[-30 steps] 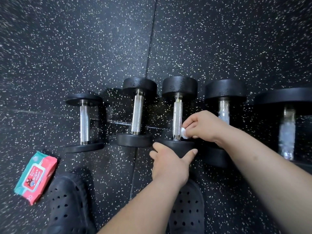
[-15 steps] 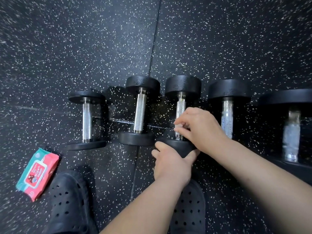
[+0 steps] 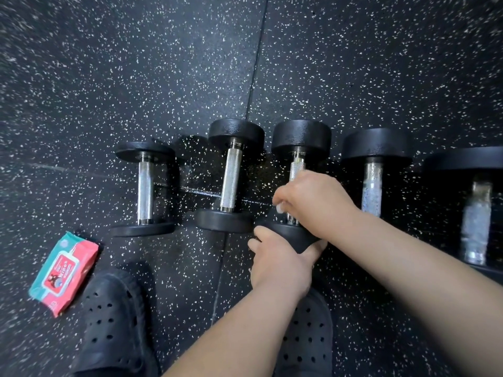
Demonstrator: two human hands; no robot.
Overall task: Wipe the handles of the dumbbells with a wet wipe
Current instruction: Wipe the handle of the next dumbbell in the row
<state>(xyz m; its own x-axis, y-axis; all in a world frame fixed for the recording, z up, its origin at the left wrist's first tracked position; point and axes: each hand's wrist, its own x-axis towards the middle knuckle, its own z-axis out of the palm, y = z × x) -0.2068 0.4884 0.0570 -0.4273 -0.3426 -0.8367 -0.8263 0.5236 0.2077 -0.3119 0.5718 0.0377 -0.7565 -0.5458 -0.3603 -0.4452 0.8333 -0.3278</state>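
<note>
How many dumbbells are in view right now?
5, in a row: leftmost dumbbell, second dumbbell, third dumbbell gripped by left hand and right hand, fourth dumbbell, fifth dumbbell cut by the right edge. More may lie beyond it.

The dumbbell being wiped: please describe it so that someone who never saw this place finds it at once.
A row of five dumbbells lies on the black speckled floor. Take the third dumbbell from the left. Only this one is handled: the left hand grips its near head, the right hand holds a white wipe on its handle.
</note>
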